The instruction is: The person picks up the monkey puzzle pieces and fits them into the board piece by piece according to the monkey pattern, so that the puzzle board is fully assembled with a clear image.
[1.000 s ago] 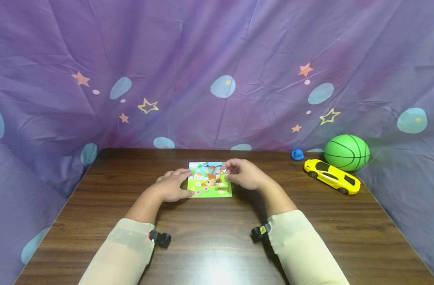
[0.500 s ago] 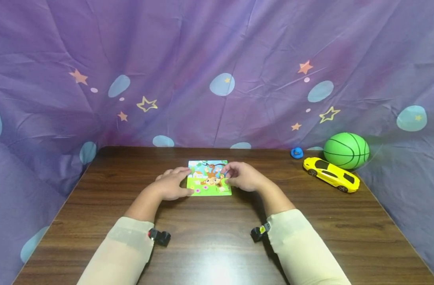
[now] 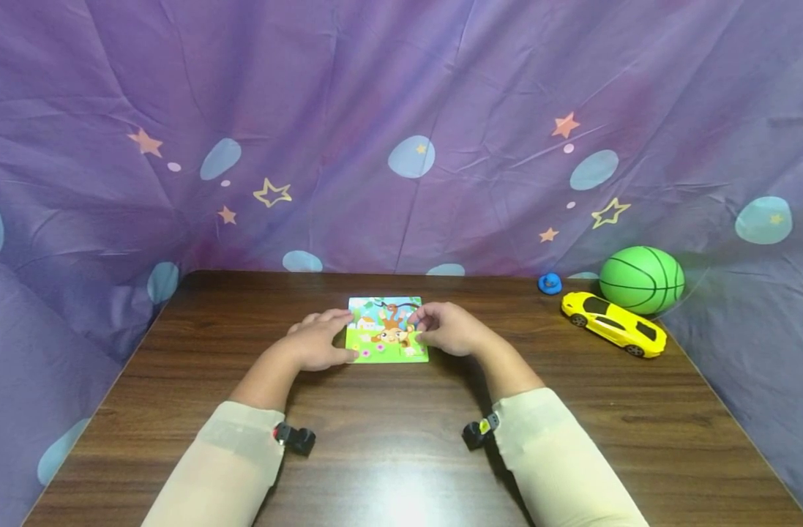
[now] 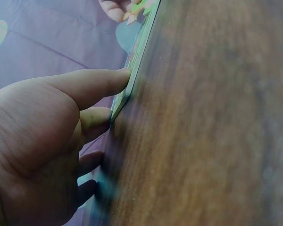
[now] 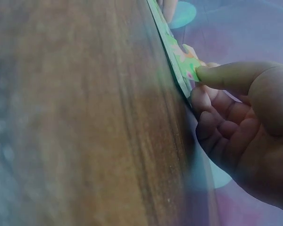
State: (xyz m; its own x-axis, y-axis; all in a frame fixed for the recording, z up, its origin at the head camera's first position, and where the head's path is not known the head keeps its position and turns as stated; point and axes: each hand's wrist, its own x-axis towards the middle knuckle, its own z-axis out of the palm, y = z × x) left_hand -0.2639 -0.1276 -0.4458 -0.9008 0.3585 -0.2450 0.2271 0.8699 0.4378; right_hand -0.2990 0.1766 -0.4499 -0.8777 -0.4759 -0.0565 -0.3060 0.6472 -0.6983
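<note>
A small square jigsaw puzzle [image 3: 383,329] with a monkey picture lies flat on the table in the head view. My left hand [image 3: 317,341] is at its left side, fingers nearly straight. The left thumb [image 4: 101,84] touches the board's edge near a corner, and a fingertip touches farther along. At the right side, my right hand [image 3: 455,329] pinches a green puzzle piece [image 5: 191,68] between thumb and index finger. That piece is tilted up from the board, over its right part; its lower end is too blurred to tell whether it touches. The other right fingers are curled.
On the right of the wooden table [image 3: 401,424] stand a yellow toy car [image 3: 613,323], a green ball [image 3: 642,280] and a small blue toy duck [image 3: 550,284]. A purple patterned cloth [image 3: 348,139] hangs behind the table's far edge.
My right hand has moved slightly down toward me along the board's right side, with the puzzle piece in its fingers. The left hand stays in place. The head view has shifted slightly.
</note>
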